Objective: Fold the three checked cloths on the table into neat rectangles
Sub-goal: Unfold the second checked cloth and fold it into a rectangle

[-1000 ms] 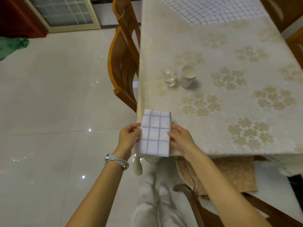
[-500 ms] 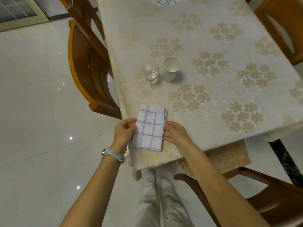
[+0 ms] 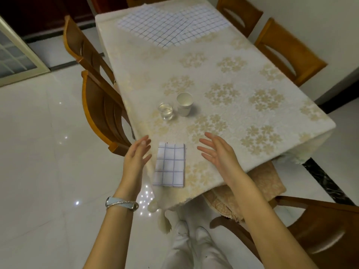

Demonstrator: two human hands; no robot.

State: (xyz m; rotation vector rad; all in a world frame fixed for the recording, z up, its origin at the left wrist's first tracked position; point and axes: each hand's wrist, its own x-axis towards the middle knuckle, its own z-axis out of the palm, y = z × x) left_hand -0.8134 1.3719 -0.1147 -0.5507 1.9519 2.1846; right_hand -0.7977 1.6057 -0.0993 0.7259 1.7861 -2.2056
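We take the glass (image 3: 165,111) as landmark; it stands upright on the desk (image 3: 262,61).

Cup (image 3: 184,103): just right of the glass, upright, mouth up.

Folded cloth (image 3: 170,165): nearer to us than the glass and about in line with it. It lies flat by the desk's near edge as a neat rectangle, with stacked layers showing along its right side.

Left hand (image 3: 136,158): near-left of the glass, beside the folded cloth's left edge and apart from it. Fingers straight and spread, holding nothing. Watch (image 3: 121,203) on this wrist.

Right hand (image 3: 217,152): near-right of the glass, apart from the folded cloth's right edge. Palm turned inward, fingers relaxed and spread, empty.

Cloth A (image 3: 147,26) and cloth B (image 3: 202,22): far beyond the glass at the desk's far end, A left of B, both spread flat and unfolded. Their edges meet; we cannot tell which lies on top.

Chair (image 3: 101,113): left of the glass, at the desk's side.
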